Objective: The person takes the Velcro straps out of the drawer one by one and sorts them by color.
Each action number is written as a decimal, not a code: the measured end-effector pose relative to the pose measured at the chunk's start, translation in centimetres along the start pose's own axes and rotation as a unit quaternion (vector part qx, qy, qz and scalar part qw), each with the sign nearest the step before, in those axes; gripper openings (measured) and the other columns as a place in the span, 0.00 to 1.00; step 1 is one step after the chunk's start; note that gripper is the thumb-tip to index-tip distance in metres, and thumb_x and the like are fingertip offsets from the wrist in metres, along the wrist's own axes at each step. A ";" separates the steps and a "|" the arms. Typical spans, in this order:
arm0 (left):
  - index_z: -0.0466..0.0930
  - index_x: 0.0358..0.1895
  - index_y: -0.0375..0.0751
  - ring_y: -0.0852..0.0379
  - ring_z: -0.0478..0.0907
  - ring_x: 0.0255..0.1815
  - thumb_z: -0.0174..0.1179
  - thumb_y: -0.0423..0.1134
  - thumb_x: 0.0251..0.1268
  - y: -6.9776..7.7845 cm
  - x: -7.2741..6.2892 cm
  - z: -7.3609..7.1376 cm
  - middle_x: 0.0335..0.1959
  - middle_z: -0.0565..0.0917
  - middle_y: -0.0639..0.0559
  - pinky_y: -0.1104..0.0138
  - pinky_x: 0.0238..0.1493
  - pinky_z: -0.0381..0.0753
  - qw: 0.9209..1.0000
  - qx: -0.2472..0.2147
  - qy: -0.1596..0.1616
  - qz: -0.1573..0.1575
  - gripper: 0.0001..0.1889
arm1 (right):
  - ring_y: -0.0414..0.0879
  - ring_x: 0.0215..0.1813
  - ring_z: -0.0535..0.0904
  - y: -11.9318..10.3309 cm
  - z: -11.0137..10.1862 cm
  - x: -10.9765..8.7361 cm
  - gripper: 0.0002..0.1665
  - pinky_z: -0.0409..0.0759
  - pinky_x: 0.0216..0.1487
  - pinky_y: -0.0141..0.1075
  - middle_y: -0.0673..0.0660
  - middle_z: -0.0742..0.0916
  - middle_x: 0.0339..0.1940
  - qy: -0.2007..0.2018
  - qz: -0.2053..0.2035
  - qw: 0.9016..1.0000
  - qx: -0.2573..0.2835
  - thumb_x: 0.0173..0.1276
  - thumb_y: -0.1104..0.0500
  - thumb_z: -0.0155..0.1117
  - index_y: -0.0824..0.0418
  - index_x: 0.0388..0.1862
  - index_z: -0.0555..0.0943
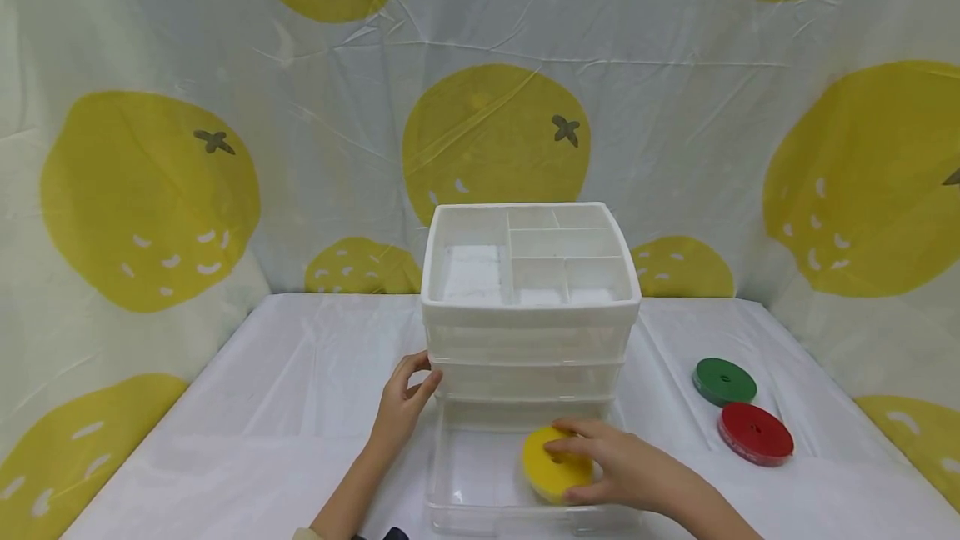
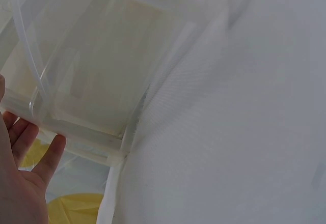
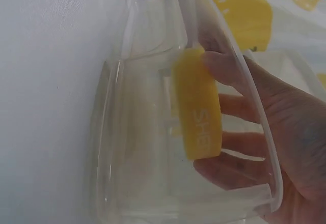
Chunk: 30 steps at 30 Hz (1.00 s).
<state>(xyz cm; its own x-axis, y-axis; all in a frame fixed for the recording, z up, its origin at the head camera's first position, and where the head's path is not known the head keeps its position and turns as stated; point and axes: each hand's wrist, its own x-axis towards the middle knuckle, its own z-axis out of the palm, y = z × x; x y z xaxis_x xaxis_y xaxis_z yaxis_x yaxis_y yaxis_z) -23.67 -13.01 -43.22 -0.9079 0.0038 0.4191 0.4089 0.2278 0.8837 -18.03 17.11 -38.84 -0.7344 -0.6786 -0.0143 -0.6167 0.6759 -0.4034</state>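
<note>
In the head view, a white plastic drawer organizer (image 1: 528, 338) has its clear bottom drawer (image 1: 474, 473) pulled out towards me. A yellow roll of tape or ribbon (image 1: 542, 467) is inside that drawer on the right. My right hand (image 1: 628, 467) grips this roll, fingers on one edge and thumb on the other. Through the drawer's clear wall, the right wrist view shows pale letters on the roll's rim. My left hand (image 1: 401, 407) rests its fingertips against the organizer's left side; the left wrist view shows these fingers (image 2: 52, 158) fairly straight at the plastic edge.
Right of the organizer, a green roll (image 1: 724, 382) and a red roll (image 1: 756, 434) lie on the white-covered table (image 1: 330, 373). Small compartments divide the organizer's top tray. Behind it hangs a lemon-print cloth (image 1: 337, 157), with more cloth at both sides.
</note>
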 end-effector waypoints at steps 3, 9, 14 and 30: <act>0.74 0.53 0.43 0.68 0.70 0.48 0.56 0.37 0.62 0.0 0.1 0.0 0.45 0.76 0.51 0.75 0.48 0.77 1.000 0.001 0.002 0.000 0.15 | 0.52 0.56 0.72 0.1 -0.3 -0.7 0.28 0.77 0.53 0.43 0.54 0.75 0.60 0.024 -0.009 1.000 -0.014 0.57 0.36 0.59 0.43 0.54 0.76; 0.74 0.52 0.40 0.70 0.70 0.47 0.56 0.36 0.62 0.0 0.1 0.1 0.44 0.76 0.50 0.72 0.48 0.78 1.000 0.008 0.007 0.011 0.15 | 0.52 0.55 0.71 0.4 -0.8 -1.9 0.26 0.80 0.49 0.37 0.55 0.75 0.60 0.053 -0.017 0.998 -0.006 0.58 0.38 0.59 0.43 0.55 0.76; 0.74 0.53 0.41 0.69 0.70 0.47 0.56 0.37 0.62 -0.1 0.1 0.0 0.44 0.76 0.50 0.71 0.48 0.78 1.000 0.012 0.005 0.006 0.16 | 0.54 0.55 0.71 0.6 -0.9 -2.9 0.27 0.81 0.46 0.34 0.56 0.74 0.61 0.072 -0.015 0.997 0.001 0.58 0.38 0.59 0.43 0.56 0.75; 0.73 0.53 0.42 0.69 0.70 0.47 0.56 0.38 0.63 -0.1 0.0 0.0 0.45 0.76 0.51 0.69 0.49 0.78 1.000 0.021 0.003 0.013 0.16 | 0.38 0.55 0.69 1.3 0.1 -4.3 0.31 0.68 0.46 0.10 0.53 0.74 0.60 0.243 -0.129 0.959 -0.068 0.54 0.48 0.68 0.47 0.59 0.73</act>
<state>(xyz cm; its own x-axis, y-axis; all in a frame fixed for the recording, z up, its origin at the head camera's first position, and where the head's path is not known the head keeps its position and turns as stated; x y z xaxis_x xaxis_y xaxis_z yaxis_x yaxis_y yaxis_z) -23.73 -12.98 -43.28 -0.8962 0.0039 0.4437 0.4284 0.2686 0.8628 -15.60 20.87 -39.38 -0.5767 -0.6375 0.5109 -0.8032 0.5566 -0.2121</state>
